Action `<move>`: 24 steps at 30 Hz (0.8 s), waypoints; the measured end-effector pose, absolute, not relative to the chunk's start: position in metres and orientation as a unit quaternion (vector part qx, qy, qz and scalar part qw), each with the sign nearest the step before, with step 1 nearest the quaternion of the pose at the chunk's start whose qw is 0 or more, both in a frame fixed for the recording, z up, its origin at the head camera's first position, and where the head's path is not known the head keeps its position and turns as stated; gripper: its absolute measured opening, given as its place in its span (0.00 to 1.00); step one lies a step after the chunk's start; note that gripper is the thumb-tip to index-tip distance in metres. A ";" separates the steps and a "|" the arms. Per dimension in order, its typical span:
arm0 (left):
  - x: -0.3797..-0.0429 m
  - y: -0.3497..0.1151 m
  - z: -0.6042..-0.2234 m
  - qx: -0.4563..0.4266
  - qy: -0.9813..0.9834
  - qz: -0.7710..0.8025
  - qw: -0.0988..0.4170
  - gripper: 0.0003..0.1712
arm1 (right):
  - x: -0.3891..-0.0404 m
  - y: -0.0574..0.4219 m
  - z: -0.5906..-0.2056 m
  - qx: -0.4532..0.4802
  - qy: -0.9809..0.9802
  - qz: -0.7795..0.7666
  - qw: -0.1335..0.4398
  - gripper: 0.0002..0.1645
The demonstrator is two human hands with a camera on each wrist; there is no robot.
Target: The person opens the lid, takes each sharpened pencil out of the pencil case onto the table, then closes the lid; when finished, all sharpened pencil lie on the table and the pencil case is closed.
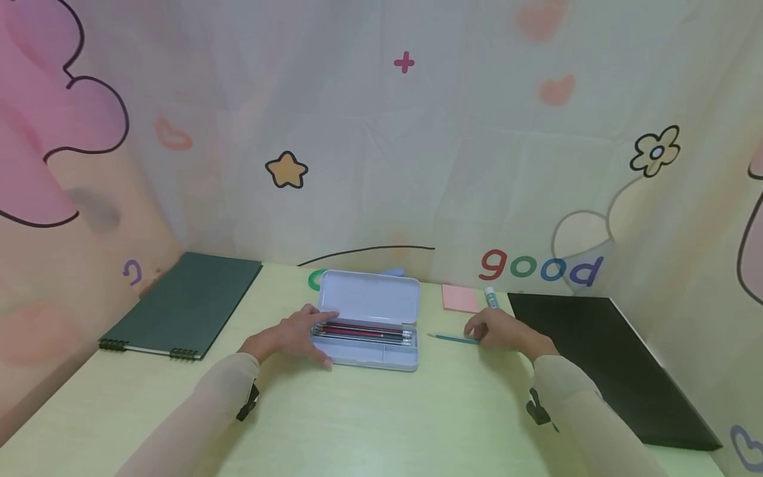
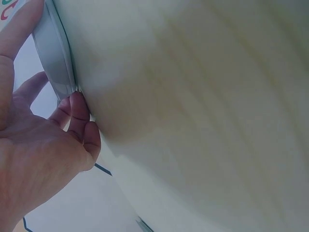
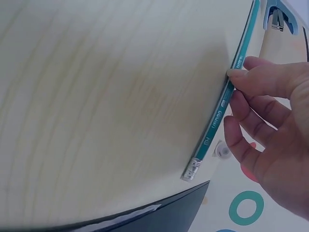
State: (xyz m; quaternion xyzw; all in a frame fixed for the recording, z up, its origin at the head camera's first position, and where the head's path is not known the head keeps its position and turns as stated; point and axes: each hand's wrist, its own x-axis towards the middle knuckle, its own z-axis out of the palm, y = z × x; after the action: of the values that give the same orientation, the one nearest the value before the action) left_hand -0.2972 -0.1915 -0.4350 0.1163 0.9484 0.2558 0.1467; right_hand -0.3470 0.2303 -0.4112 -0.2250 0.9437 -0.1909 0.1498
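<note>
Pale, open tabletop (image 1: 393, 424) fronted one case (image 1: 369, 298); left hand (image 1: 297, 333) gripped its edge; rightward, right hand (image 1: 499, 329) pinched one teal pencil (image 1: 450, 338); inside, perhaps four pencils (image 1: 363, 332).

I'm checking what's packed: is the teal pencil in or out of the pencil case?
Out: the right hand pinches the teal pencil beside the open pencil case, with table showing between them.

The pencil (image 3: 217, 118) is teal with pale lettering, the pencil case (image 1: 369, 297) light lavender, the notebook (image 1: 191, 301) dark green, the sticky notes (image 1: 459, 298) pink, and the desk (image 1: 381, 430) pale yellow-green with streaky grain.
</note>
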 end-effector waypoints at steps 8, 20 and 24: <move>-0.297 -0.190 -0.436 0.110 0.949 0.254 0.150 0.58 | -0.349 0.224 -0.406 -0.234 0.947 -0.180 0.131 0.19; -0.295 -0.191 -0.435 0.108 0.951 0.251 0.146 0.57 | -0.351 0.183 -0.396 -0.252 0.938 -0.214 0.100 0.25; -0.297 -0.190 -0.436 0.113 0.950 0.253 0.143 0.57 | -0.351 0.168 -0.394 -0.267 0.934 -0.218 0.097 0.25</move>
State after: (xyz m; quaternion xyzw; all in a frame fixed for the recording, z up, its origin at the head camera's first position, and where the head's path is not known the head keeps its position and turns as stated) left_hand -0.2969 -0.1904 -0.4360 0.1127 0.9502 0.2528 0.1434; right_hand -0.3506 0.1678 -0.3944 -0.2669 0.9339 -0.2176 0.0966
